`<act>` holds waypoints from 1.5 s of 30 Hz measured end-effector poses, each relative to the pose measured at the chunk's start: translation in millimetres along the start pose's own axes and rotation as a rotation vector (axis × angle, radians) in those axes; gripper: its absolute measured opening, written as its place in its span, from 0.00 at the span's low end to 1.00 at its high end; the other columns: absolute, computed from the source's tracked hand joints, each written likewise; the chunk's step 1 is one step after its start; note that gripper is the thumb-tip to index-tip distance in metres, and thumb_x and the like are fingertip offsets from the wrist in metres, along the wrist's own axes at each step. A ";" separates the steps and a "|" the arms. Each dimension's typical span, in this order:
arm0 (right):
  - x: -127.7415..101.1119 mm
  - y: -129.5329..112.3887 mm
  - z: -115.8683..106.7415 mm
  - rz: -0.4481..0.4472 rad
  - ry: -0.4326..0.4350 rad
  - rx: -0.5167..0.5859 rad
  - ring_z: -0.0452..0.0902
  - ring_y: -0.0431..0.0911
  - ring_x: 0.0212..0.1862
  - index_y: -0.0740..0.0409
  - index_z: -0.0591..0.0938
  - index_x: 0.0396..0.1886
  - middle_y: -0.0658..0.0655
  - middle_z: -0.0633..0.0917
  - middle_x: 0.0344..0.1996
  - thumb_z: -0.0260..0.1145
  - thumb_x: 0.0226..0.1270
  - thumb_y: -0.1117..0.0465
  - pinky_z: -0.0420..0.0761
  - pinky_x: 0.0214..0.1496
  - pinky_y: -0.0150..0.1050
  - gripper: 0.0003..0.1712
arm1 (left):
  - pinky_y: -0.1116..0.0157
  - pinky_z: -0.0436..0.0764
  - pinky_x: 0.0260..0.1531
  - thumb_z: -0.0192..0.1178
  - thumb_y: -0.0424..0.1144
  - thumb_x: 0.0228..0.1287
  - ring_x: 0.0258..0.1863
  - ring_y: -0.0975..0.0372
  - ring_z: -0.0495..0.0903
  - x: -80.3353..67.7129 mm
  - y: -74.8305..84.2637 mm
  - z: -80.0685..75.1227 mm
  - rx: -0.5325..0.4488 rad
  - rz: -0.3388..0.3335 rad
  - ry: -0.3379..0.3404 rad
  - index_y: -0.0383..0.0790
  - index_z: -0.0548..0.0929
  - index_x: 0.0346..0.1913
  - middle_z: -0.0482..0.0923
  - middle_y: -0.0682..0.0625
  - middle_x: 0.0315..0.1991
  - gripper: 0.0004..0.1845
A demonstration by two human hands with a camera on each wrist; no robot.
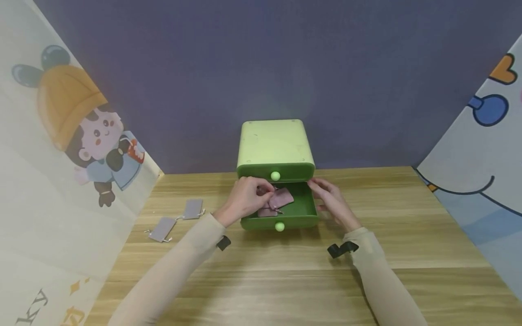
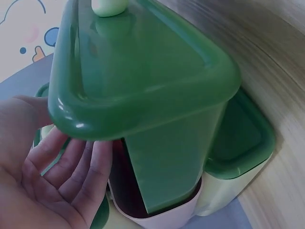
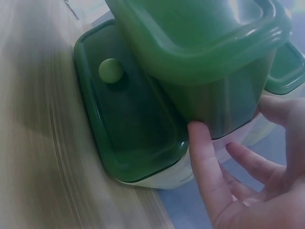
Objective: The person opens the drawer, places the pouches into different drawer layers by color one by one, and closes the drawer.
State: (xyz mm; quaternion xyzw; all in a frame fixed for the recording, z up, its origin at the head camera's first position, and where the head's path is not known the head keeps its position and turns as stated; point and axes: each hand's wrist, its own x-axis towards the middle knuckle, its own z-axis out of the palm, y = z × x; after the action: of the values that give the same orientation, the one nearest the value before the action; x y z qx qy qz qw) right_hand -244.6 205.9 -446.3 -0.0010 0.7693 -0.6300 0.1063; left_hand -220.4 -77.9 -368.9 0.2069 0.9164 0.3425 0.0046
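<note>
In the pulled-out lower drawer (image 1: 301, 221), the upper pink pouch (image 1: 282, 198) lies just right of the nearer left hand (image 1: 245, 195), slanting left-near to right-far, thumb and forefinger drawn narrow, whether pinching I can't tell.

a plain blue-grey wall (image 1: 195, 81) backs a wood-grain tabletop (image 1: 261, 280) between cartoon-printed side walls (image 1: 53, 190).

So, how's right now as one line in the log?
left hand: near pink pouches | right hand: at drawer side | drawer: open | gray pouches: on table
</note>
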 end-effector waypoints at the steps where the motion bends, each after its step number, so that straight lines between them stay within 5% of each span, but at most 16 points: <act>1: -0.1 -0.3 0.1 0.000 -0.001 0.001 0.71 0.65 0.74 0.55 0.61 0.85 0.64 0.66 0.82 0.61 0.80 0.36 0.88 0.49 0.38 0.46 | 0.68 0.84 0.32 0.70 0.37 0.70 0.32 0.64 0.90 -0.4 -0.1 0.0 0.001 0.000 0.000 0.41 0.93 0.48 0.94 0.51 0.38 0.08; 11: -2.1 -1.4 0.2 -0.014 -0.011 -0.012 0.73 0.65 0.74 0.55 0.60 0.86 0.64 0.65 0.83 0.60 0.80 0.35 0.90 0.49 0.40 0.48 | 0.66 0.82 0.30 0.69 0.41 0.72 0.28 0.67 0.85 -13.8 1.8 -1.1 -0.007 0.046 0.022 0.43 0.93 0.48 0.92 0.54 0.34 0.09; 29: -0.5 0.9 0.4 -0.017 -0.005 0.000 0.78 0.58 0.68 0.57 0.61 0.85 0.64 0.67 0.81 0.60 0.80 0.35 0.88 0.50 0.38 0.47 | 0.77 0.80 0.27 0.70 0.38 0.69 0.23 0.74 0.82 -64.9 8.0 16.8 0.071 0.240 0.135 0.47 0.93 0.43 0.92 0.56 0.33 0.05; 39: -0.2 1.1 2.1 -0.012 -0.004 0.006 0.74 0.61 0.72 0.55 0.61 0.85 0.63 0.66 0.82 0.60 0.79 0.34 0.87 0.52 0.36 0.47 | 0.76 0.81 0.30 0.69 0.41 0.72 0.25 0.73 0.85 -85.3 6.0 37.3 0.033 0.143 -0.002 0.48 0.90 0.51 0.94 0.53 0.38 0.09; 45: 1.5 0.9 3.8 -0.003 0.002 0.002 0.75 0.60 0.71 0.55 0.61 0.85 0.62 0.67 0.81 0.61 0.79 0.34 0.87 0.55 0.38 0.47 | 0.78 0.80 0.29 0.70 0.41 0.71 0.25 0.73 0.85 -87.7 0.6 52.5 0.040 0.163 0.048 0.48 0.89 0.51 0.94 0.53 0.38 0.09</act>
State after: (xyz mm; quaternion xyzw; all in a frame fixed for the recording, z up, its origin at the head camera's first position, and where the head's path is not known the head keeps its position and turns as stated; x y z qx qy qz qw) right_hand -245.3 202.2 -448.2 -0.0014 0.7688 -0.6310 0.1044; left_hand -132.1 -78.2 -420.4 0.2726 0.9030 0.3283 -0.0496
